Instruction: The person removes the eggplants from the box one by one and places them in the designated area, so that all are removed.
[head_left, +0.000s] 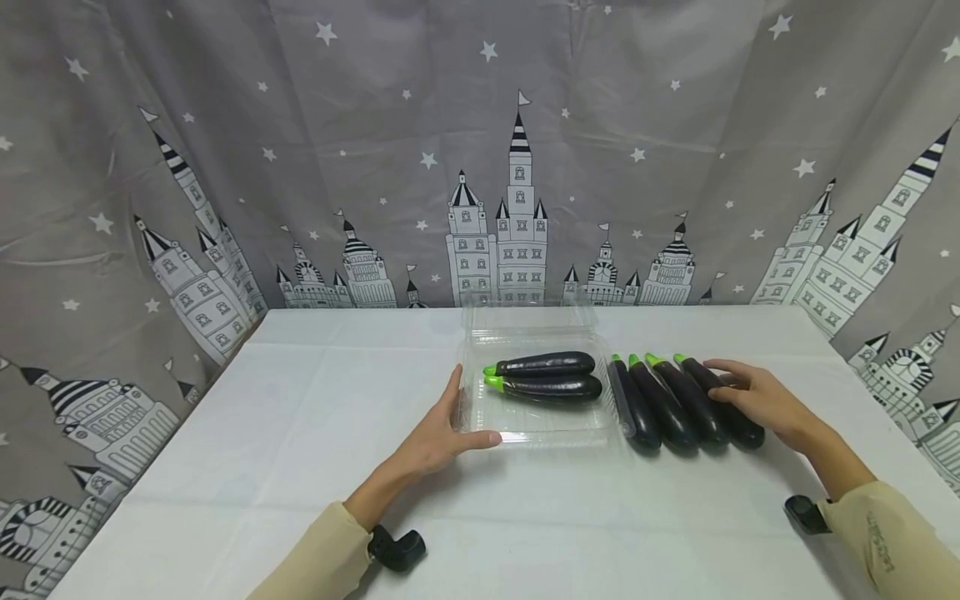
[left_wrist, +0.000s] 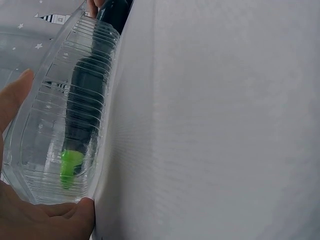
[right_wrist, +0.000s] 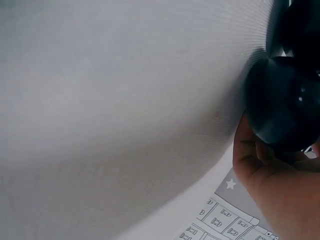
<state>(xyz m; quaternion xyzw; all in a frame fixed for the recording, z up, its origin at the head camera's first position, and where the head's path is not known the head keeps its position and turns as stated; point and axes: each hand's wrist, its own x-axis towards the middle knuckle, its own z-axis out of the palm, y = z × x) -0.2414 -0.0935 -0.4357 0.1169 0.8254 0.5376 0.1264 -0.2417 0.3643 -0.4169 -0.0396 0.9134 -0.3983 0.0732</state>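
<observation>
A clear plastic clamshell box [head_left: 536,421] lies with its lid raised at the back. Inside it, two dark eggplants [head_left: 551,388] lie side by side, green stems to the left. My left hand [head_left: 431,437] touches the box's front left corner, fingers along the left side and thumb straight along the front edge. To the right of the box, several eggplants lie in a row, stems pointing away. My right hand [head_left: 772,404] grips the rightmost eggplant [head_left: 742,423] between thumb and fingers. In the right wrist view, the fingers curl round this eggplant [right_wrist: 282,107].
A white cloth covers the table [head_left: 300,433]. Behind it hangs a grey curtain [head_left: 375,125] printed with castles and stars. The other loose eggplants [head_left: 663,408] lie close together between the box and my right hand. Dark devices [head_left: 397,550] are strapped at both wrists.
</observation>
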